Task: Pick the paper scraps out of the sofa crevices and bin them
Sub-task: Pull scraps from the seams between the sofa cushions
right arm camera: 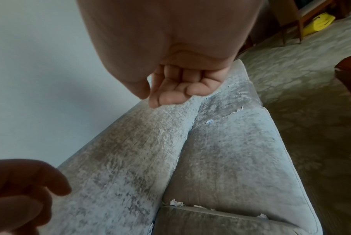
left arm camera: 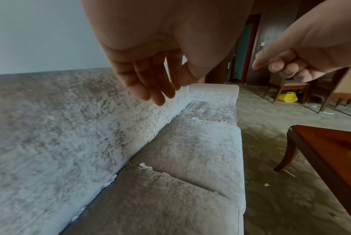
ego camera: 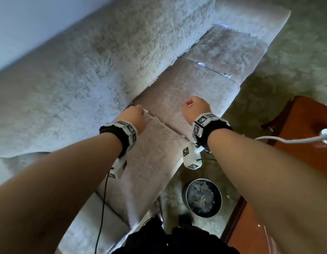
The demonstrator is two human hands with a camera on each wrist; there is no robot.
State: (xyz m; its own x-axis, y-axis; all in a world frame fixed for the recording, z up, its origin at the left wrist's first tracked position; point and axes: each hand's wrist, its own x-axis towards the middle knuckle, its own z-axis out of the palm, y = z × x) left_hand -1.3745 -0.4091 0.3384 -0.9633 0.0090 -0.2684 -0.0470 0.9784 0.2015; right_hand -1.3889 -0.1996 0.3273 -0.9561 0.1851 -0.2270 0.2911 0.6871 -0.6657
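White paper scraps poke out of the grey sofa's (ego camera: 85, 79) crevices: one (left arm camera: 145, 166) between the near seat cushions, another (left arm camera: 111, 182) along the backrest seam, more (ego camera: 201, 64) between the far cushions. My left hand (ego camera: 135, 114) hovers over the corner where the near seam meets the backrest, its fingers (left arm camera: 150, 85) hanging straight and holding nothing. My right hand (ego camera: 195, 107) hovers above the middle cushion with its fingers (right arm camera: 176, 89) curled in; I see nothing in it. A round dark bin (ego camera: 203, 197) with several scraps inside stands on the carpet by my feet.
A dark wooden table (ego camera: 305, 134) stands right of the sofa with a white cable (ego camera: 287, 139) across it. Small scraps (left arm camera: 267, 184) lie on the carpet near its leg. Wooden chairs (left arm camera: 287, 85) and a yellow object (left arm camera: 287, 97) are farther back.
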